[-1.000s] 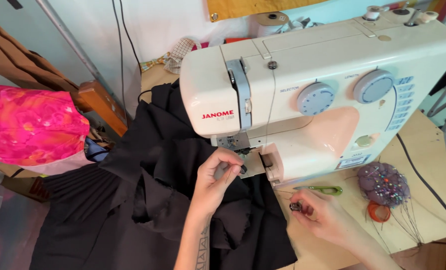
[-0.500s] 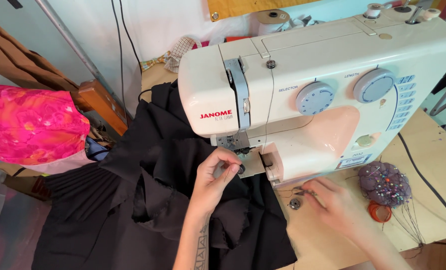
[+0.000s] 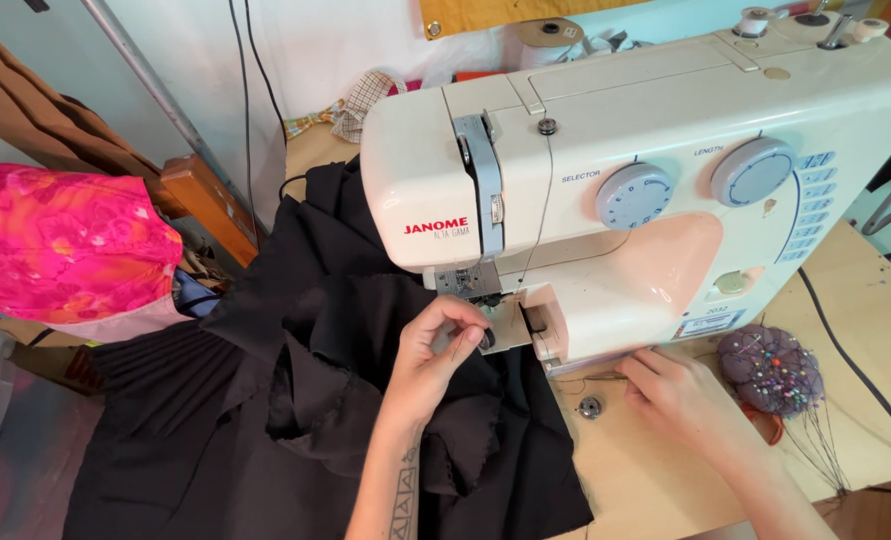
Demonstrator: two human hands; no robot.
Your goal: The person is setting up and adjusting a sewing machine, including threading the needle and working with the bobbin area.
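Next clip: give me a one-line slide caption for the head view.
Left hand pinches at the needle plate of a cream sewing machine over black fabric; right hand rests beside a small metal bobbin.

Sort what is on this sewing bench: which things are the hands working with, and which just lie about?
In use:
- left hand, fingers pinched at the needle area
- right hand at the machine's base
- cream and pink sewing machine
- black fabric
- small round metal bobbin

Lying about:
- purple pincushion stuck with pins
- pink and orange patterned cloth
- checked cloth scrap
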